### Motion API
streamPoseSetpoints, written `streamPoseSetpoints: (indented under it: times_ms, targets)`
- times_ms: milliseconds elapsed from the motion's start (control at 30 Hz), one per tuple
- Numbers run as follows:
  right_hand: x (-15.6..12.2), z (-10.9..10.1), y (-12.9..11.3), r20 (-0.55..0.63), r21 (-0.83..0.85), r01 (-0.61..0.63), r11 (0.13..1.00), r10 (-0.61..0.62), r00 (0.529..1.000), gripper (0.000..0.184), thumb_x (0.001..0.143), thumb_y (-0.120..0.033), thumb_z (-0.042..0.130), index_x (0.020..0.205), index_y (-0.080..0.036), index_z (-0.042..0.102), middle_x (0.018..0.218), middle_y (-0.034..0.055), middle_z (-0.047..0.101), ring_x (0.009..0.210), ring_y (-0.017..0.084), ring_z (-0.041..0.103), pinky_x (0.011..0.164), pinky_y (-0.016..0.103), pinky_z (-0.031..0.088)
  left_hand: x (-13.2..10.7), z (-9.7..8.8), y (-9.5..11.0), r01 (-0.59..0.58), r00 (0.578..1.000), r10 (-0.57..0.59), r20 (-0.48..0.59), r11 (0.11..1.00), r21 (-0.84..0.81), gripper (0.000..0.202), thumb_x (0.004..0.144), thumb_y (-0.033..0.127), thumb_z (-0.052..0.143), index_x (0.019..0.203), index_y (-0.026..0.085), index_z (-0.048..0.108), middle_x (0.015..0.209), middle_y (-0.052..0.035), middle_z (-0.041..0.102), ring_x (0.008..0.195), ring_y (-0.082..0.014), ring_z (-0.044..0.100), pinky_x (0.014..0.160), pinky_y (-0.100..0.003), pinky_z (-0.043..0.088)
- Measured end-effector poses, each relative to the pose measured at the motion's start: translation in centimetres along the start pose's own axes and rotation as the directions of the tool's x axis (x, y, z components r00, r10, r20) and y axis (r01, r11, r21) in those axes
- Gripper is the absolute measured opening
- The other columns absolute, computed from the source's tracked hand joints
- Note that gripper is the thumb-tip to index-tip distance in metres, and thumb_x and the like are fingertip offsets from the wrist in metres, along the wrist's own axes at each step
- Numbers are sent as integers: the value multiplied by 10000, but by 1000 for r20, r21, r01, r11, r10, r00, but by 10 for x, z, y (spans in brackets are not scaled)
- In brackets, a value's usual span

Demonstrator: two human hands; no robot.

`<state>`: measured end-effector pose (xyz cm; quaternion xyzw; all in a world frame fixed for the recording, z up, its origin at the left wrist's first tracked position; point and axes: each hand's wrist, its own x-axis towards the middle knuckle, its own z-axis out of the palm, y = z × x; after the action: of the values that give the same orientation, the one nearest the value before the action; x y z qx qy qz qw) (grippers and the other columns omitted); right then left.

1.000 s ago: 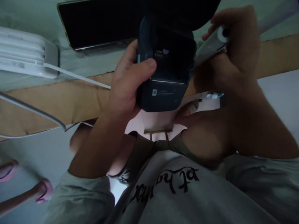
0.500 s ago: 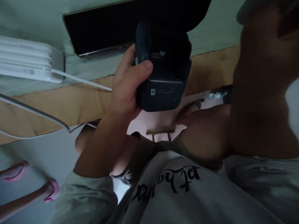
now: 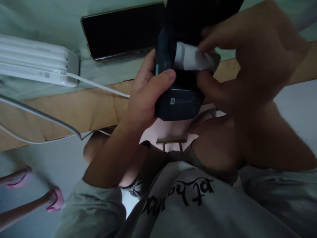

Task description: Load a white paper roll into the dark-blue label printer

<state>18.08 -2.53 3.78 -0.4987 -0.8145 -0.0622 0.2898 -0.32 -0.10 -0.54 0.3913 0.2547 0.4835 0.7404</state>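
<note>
My left hand is closed around the left side of a dark blue portable label printer, the thumb on its near rim. The printer's black lid stands open on the far side, above the paper compartment. My right hand, slightly blurred, pinches the right end of a white paper roll between thumb and fingers. This roll lies crosswise at the compartment's opening, its left end close to the inner left wall. How deep it sits is hard to see in the dark.
Beyond my left hand a phone with a black screen lies on the green cloth. A white power strip with cables is at the left. Another person's feet in pink shoes are on the floor at lower left.
My right hand has come in from the upper right with the white paper roll, bringing it to the printer's compartment. The printer and my left hand appear a little farther right.
</note>
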Motion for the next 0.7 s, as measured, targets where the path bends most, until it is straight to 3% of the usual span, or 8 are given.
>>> streamPoseSetpoints:
  times_ms: [133,267,433,567,700]
  targets:
    - [-5,-2,0,-24,58,45,997,-43,999,198,889,-235,540,1053,-253,650,1068,-36,685,1061,174,674,933,389,553,0,1,1,7,1000,-7,-5,999,-49,266,799,291,727,1013,170,629,904,-32,627,804,-163,633,688,-283,541]
    - [-6,-1,2,-118,-25,71,997,-73,990,208,877,-273,560,1064,-243,646,1001,-39,703,982,176,689,879,387,575,3,-4,-1,25,999,-23,32,998,-53,378,737,319,785,1048,183,619,927,-29,643,815,-173,640,692,-282,550]
    - [2,0,1,63,-10,-86,996,86,994,314,907,-371,520,1162,-212,609,1081,-15,675,1044,163,665,924,346,568,3,-13,-5,-45,993,40,113,998,47,381,794,389,718,1117,197,657,1044,-56,650,962,-209,624,798,-310,548]
    - [10,0,-5,174,-7,-232,973,229,958,322,863,-321,530,1177,-269,576,1052,-58,666,1014,172,662,814,326,521,4,-18,-7,-61,990,45,130,991,123,550,624,426,863,1126,277,691,1164,-40,644,1104,-275,587,938,-367,519]
    - [16,-2,-9,199,-55,-326,944,331,923,371,879,-250,424,1215,-295,576,985,-68,657,965,148,676,752,307,483,4,-17,-9,-77,993,63,103,988,132,482,703,420,768,1138,233,676,1084,-70,645,962,-243,596,801,-342,525]
